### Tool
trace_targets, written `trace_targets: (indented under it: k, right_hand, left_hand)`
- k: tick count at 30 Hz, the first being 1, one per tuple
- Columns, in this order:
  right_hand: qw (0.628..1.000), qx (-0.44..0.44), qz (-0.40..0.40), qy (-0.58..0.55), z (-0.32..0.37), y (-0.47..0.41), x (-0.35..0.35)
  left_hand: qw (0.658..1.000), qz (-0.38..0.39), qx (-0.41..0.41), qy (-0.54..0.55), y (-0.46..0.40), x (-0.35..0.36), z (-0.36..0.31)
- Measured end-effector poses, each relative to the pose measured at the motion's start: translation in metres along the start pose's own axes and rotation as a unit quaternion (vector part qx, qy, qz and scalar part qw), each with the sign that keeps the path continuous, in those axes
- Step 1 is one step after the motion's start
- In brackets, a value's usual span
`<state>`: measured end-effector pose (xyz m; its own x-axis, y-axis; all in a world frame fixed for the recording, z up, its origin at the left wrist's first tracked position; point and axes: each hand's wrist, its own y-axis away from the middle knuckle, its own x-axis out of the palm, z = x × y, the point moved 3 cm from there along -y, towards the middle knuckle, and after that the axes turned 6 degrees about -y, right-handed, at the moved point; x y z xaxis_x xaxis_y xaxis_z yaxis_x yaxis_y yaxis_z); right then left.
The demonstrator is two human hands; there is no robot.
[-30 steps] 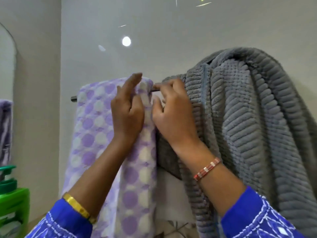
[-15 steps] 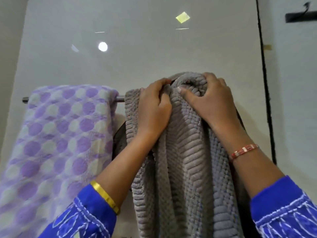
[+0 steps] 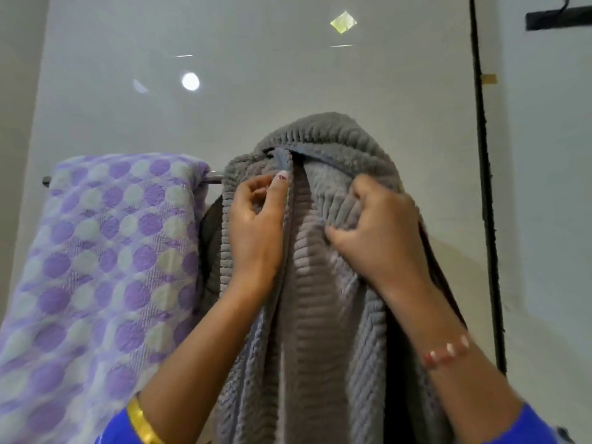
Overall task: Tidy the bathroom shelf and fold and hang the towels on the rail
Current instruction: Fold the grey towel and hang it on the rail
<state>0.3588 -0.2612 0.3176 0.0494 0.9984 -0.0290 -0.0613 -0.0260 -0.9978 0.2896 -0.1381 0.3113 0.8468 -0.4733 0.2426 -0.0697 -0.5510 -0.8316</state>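
The left hand (image 3: 256, 232) pinches a fold of the grey towel (image 3: 320, 283) between the thumb and the curled fingers (image 3: 253, 187), right by the towel's darker hemmed edge (image 3: 282, 161), which runs up toward 12 o'clock from the thumbnail. At 3 o'clock from it, with a strip of ribbed cloth between, the right hand (image 3: 378, 232) grips a bunched ridge of the same towel; its fingers are curled under and pressed close together, and the thumb lies against the cloth at the hand's 9 o'clock side. How deep the fingertips go into the fold cannot be told.

The grey towel hangs bunched over the rail (image 3: 213, 178), humped high at 12 o'clock above both hands and falling in long folds toward 6 o'clock between the forearms. A short bare piece of the rail shows at 10 o'clock from the left hand, between the two towels.

At 9 o'clock from the hands, the purple dotted towel (image 3: 105, 251) is draped flat over the rail, just beside the grey one, with the rail's end showing past its far edge.

A gold bangle (image 3: 141, 421) sits on the left wrist and a beaded bracelet (image 3: 445, 352) on the right; blue sleeves (image 3: 531, 424) cover both forearms toward 6 o'clock. Behind everything is a glossy pale wall (image 3: 288, 75) with light spots reflected in it, and a black vertical strip (image 3: 483, 187) at 3 o'clock.
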Motion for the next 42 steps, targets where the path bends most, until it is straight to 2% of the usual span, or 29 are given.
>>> trace_targets:
  k: [2, 4, 6, 10, 13, 15, 18, 22, 23, 24, 25, 27, 28, 29, 30, 31, 33, 35, 39, 42]
  right_hand:
    - [0.999, -0.02, -0.019, -0.032, -0.001, 0.03, -0.002]
    - [0.997, -0.015, -0.014, -0.079, -0.007, 0.05, -0.001]
    - [0.992, 0.001, 0.002, -0.122, -0.011, 0.058, 0.001]
    - [0.977, 0.079, 0.079, -0.181, -0.024, 0.059, 0.003]
    - [0.94, 0.134, 0.2, -0.243, -0.032, 0.066, 0.0]
    - [0.905, 0.165, 0.252, -0.3, -0.034, 0.076, -0.006]
    - [0.835, 0.218, 0.222, -0.454, -0.031, 0.084, -0.021]
    - [0.642, 0.317, 0.139, -0.685, -0.038, 0.089, -0.042]
    - [0.616, 0.341, 0.117, -0.701, -0.041, 0.092, -0.042]
    - [0.626, 0.354, 0.097, -0.688, -0.043, 0.096, -0.041]
    - [0.675, 0.352, 0.069, -0.645, -0.045, 0.101, -0.039]
    - [0.843, 0.291, 0.004, -0.452, -0.045, 0.109, -0.04]
    - [0.917, 0.235, 0.002, -0.323, -0.039, 0.112, -0.039]
    - [0.958, 0.179, 0.019, -0.224, -0.032, 0.115, -0.035]
    - [0.971, 0.143, 0.044, -0.184, -0.026, 0.119, -0.029]
    - [0.966, 0.145, 0.073, -0.199, -0.022, 0.122, -0.025]
    - [0.927, 0.212, 0.11, -0.29, -0.016, 0.129, -0.021]
    - [0.9, 0.262, 0.137, -0.321, -0.013, 0.141, -0.021]
    - [0.886, 0.301, 0.149, -0.319, -0.004, 0.172, -0.033]
    - [0.882, 0.324, 0.166, -0.3, 0.014, 0.199, -0.047]
  left_hand:
    - [0.993, 0.075, -0.085, 0.042, 0.0, 0.003, 0.004]
    - [0.977, 0.141, -0.153, 0.035, -0.001, 0.009, -0.002]
    - [0.968, 0.153, -0.195, 0.035, -0.002, 0.016, -0.01]
    - [0.984, 0.095, -0.141, 0.045, -0.012, 0.025, -0.018]
    - [0.987, 0.094, -0.124, 0.04, -0.013, 0.021, -0.012]
    - [0.991, 0.079, -0.103, 0.044, -0.006, 0.02, -0.009]
    - [0.994, 0.055, -0.075, 0.051, 0.012, 0.02, -0.005]
    - [0.997, 0.046, -0.067, 0.008, 0.046, 0.013, 0.006]
    - [0.997, 0.043, -0.068, 0.001, 0.055, 0.009, 0.01]
    - [0.997, 0.037, -0.071, -0.008, 0.064, 0.006, 0.014]
    - [0.996, 0.033, -0.076, -0.019, 0.074, 0.003, 0.016]
    - [0.995, 0.039, -0.082, -0.045, 0.091, 0.0, 0.019]
    - [0.994, 0.045, -0.084, -0.052, 0.099, -0.001, 0.02]
    - [0.993, 0.053, -0.087, -0.057, 0.108, -0.002, 0.021]
    - [0.992, 0.067, -0.087, -0.067, 0.117, -0.002, 0.02]
    - [0.989, 0.088, -0.083, -0.081, 0.125, -0.002, 0.019]
    - [0.983, 0.129, -0.084, -0.1, 0.139, -0.002, 0.019]
    - [0.975, 0.161, -0.122, -0.088, 0.151, -0.008, 0.016]
    - [0.954, 0.21, -0.176, -0.12, 0.18, -0.028, 0.011]
    - [0.929, 0.234, -0.21, -0.196, 0.21, -0.045, 0.006]
